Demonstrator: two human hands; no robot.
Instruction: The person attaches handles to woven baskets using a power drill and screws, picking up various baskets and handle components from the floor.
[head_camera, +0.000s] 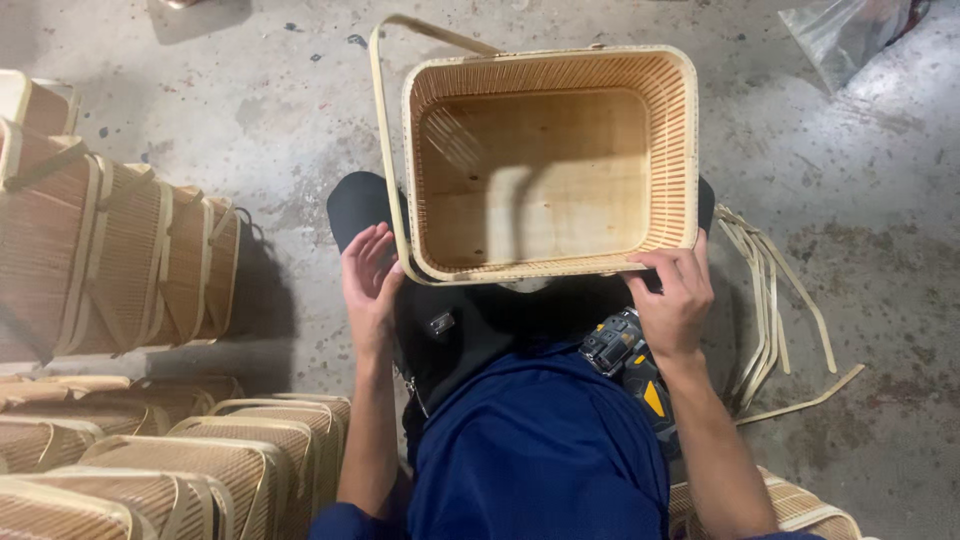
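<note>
One rectangular woven bamboo basket (548, 165), plank floor, loop handle (381, 120). Right hand (675, 300) clamped on near rim; left hand (370, 275) spread flat against handle. Nine-odd like baskets (150, 265) stacked left; loose strips (770, 300) right.

Under me is a grey concrete floor (280, 120), rough and stained with small dark spots. On my left side, finished woven baskets (120, 260) lie in a row directly on it, and more baskets (170, 470) are stacked nearer to me. On my right side, a bundle of thin bamboo strips (770, 300) lies on the floor. A clear plastic bag (845, 30) lies far at the upper right corner.
</note>
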